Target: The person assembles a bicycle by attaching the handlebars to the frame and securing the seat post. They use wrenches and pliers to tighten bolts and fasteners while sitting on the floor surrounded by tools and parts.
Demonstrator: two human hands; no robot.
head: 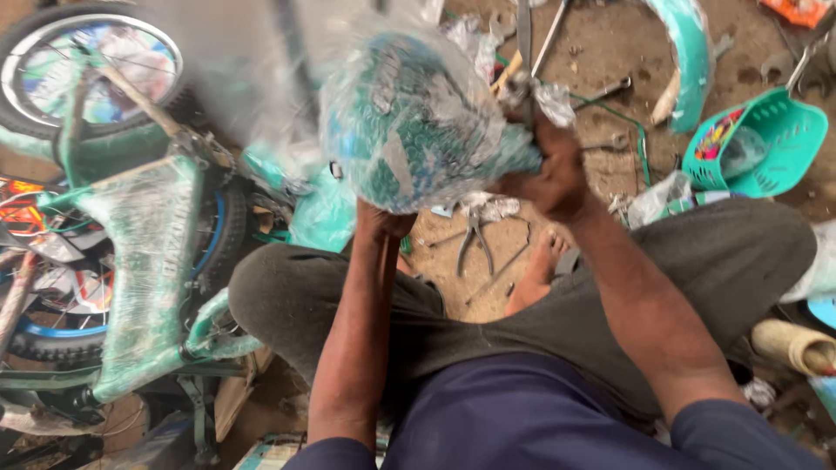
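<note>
I hold up a teal bicycle saddle [418, 122] wrapped in clear crinkled plastic, raised in front of me and blurred. My left hand [383, 222] grips it from below at its wide end. My right hand [549, 165] is closed on its narrow end, where loose plastic [553, 100] bunches up. My fingers are partly hidden behind the wrapping. I sit on the dirt ground with my knees apart.
A small teal bicycle frame [148, 261] in plastic wrap, with wheels, lies at the left. Pliers [475, 239] rest on the ground between my legs by my bare foot [535, 274]. A teal mudguard [692, 52] and a teal basket [766, 144] sit at the right.
</note>
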